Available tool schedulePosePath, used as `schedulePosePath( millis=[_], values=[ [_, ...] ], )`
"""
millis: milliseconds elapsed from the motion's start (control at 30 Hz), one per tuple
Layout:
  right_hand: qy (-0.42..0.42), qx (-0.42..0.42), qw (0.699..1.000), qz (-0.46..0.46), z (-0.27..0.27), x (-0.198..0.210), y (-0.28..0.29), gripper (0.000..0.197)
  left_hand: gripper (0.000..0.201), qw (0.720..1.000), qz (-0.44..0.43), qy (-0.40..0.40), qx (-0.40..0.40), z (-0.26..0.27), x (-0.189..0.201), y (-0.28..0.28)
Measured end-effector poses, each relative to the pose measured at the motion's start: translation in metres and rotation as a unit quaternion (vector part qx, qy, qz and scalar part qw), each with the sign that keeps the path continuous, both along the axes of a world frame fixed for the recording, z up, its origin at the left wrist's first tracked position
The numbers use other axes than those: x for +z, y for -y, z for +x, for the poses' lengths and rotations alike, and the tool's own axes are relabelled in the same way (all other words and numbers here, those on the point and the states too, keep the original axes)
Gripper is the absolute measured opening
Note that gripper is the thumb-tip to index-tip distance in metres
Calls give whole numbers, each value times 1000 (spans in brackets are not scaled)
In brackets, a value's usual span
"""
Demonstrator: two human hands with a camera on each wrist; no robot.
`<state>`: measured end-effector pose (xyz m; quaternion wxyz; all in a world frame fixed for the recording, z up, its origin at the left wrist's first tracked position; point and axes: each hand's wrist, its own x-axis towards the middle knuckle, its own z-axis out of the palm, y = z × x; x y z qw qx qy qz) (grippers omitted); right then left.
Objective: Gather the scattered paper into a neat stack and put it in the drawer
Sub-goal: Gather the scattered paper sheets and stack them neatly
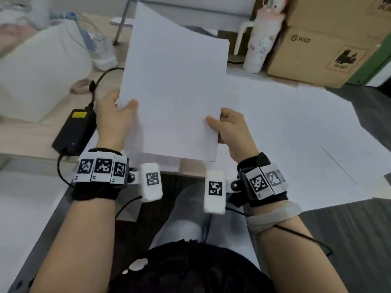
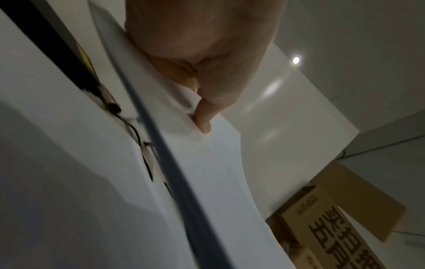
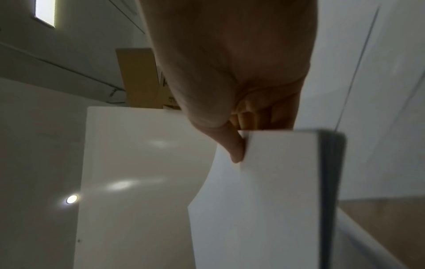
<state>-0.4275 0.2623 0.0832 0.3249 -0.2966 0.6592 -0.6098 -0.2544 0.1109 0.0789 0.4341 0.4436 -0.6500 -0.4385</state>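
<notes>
Both hands clamp a paper stack (image 1: 173, 87) above the bench's (image 1: 27, 130) near edge: left hand (image 1: 118, 121) and right hand (image 1: 232, 132) pinching opposite sides.

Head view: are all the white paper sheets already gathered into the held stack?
No: loose white sheets lie on the desk beside the white paper stack held by the left hand and right hand.

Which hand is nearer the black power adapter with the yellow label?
Left. The left hand holds the white paper stack right beside the adapter; the right hand grips the stack's far side.
</notes>
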Motion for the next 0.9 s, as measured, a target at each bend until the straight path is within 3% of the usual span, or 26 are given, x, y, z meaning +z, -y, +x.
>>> schedulePosePath(
  millis=[100, 300, 400, 633, 733, 833, 900],
  values=[
    [17, 20, 999, 28, 19, -7, 19, 18, 42, 998, -1, 58, 36, 28, -9, 14],
    [8, 23, 996, 84, 43, -28, 42, 13, 36, 986, 11, 156, 59, 52, -22, 30],
    [-15, 6, 993, 113, 47, -39, 47, 20, 31, 979, 13, 187, 80, 55, -31, 35],
    [-95, -7, 985, 146, 50, -49, 53, 3, 42, 973, -22, 208, 101, 53, -48, 30],
    [-126, -22, 981, 147, 47, -46, 50, 10, 43, 966, -62, 231, 96, 50, -50, 27],
    [-116, -58, 982, 140, 40, -42, 42, 22, 41, 975, -69, 202, 67, 42, -45, 18],
    [-120, -78, 981, 129, 36, -36, 33, 21, 38, 981, -70, 180, 22, 32, -39, 9]
  ],
)
